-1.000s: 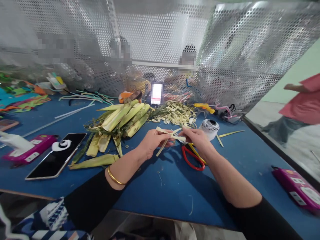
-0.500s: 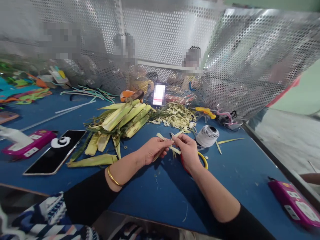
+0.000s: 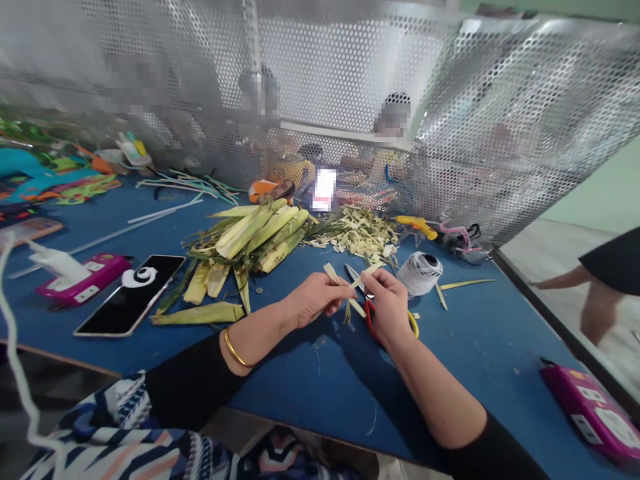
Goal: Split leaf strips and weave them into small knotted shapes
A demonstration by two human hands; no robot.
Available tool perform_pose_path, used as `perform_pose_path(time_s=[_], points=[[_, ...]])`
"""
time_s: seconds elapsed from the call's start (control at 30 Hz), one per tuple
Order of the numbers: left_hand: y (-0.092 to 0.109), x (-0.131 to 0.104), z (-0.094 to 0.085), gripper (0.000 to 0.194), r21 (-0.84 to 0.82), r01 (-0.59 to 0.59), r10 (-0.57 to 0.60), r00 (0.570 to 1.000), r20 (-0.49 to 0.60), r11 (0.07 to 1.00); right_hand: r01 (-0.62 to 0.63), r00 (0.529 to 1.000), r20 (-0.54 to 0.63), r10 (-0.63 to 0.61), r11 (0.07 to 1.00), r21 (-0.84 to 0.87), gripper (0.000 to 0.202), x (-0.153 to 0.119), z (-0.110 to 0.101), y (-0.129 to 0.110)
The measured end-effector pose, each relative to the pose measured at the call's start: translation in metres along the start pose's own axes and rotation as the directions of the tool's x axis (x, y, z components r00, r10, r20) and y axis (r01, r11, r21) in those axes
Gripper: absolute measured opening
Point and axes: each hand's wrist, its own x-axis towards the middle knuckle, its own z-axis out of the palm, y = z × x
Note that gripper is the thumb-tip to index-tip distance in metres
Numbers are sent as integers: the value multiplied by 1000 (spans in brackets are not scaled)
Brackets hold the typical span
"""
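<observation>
Pale husk strips (image 3: pixel 356 305) cross between my two hands above the blue table. My left hand (image 3: pixel 320 298) pinches them where they cross, its fingers closed. Thumb and fingers of my right hand (image 3: pixel 387 300) are closed on the upper right end of a strip. Under my right hand lie scissors (image 3: pixel 370 313) with red and yellow handles, their blades pointing away from me and partly in view. A spool of white thread (image 3: pixel 421 273) stands just right of that hand. To the left is a pile of green-yellow corn husks (image 3: pixel 255 233), with shredded pieces (image 3: pixel 357 233) behind my hands.
A black phone (image 3: pixel 131 297) and a purple power strip (image 3: pixel 87 277) lie on the left; another power strip (image 3: pixel 593 410) is at right. A yellow glue gun (image 3: pixel 417 227) lies near the perforated metal screen (image 3: pixel 340 73). A person's legs (image 3: pixel 600 307) show at far right.
The view has shifted slightly, so things on the table appear further right. My hands are a little further apart, showing more of the scissors. A person has come further into view at right.
</observation>
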Motion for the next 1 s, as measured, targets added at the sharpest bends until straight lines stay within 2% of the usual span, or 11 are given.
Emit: perform_pose_path(time_s=[0.17,0.27,0.33,0.4,0.47,0.53,0.57,0.6,0.73,0.83,1.0], points=[[0,0,-2,27,23,11,-10,999,-32,1000,9,1000,1,-9,998,-69,34,-2,-1,3],[3,-1,-5,30,-7,11,-11,999,-53,1000,55,998,19,-53,975,-214,35,3,-5,-3],[8,-1,-9,29,16,0,2,996,-90,1000,133,988,-23,-153,920,-368,41,11,-7,-12],[12,-1,-15,26,94,-14,25,992,-122,995,266,946,-23,-323,815,-515,42,23,-6,-23],[14,-1,-21,22,204,-12,37,992,-120,979,389,920,195,-340,739,-549,32,32,1,-29],[13,-1,-25,17,299,5,30,993,-115,954,426,873,442,-206,762,-488,21,34,13,-26],[12,0,-26,16,337,11,29,993,-113,941,407,849,507,-150,796,-447,19,32,18,-21],[9,0,-26,17,366,13,31,993,-114,931,370,849,514,-125,835,-407,19,29,23,-15],[-1,3,-23,17,381,1,29,997,-71,924,139,943,327,-63,967,-214,21,11,29,9],[-4,3,-20,23,352,28,2,996,-85,936,23,972,235,3,994,-110,24,5,26,12],[2,-1,-19,34,222,25,-12,998,-61,975,-105,976,190,103,994,2,29,8,26,4]])
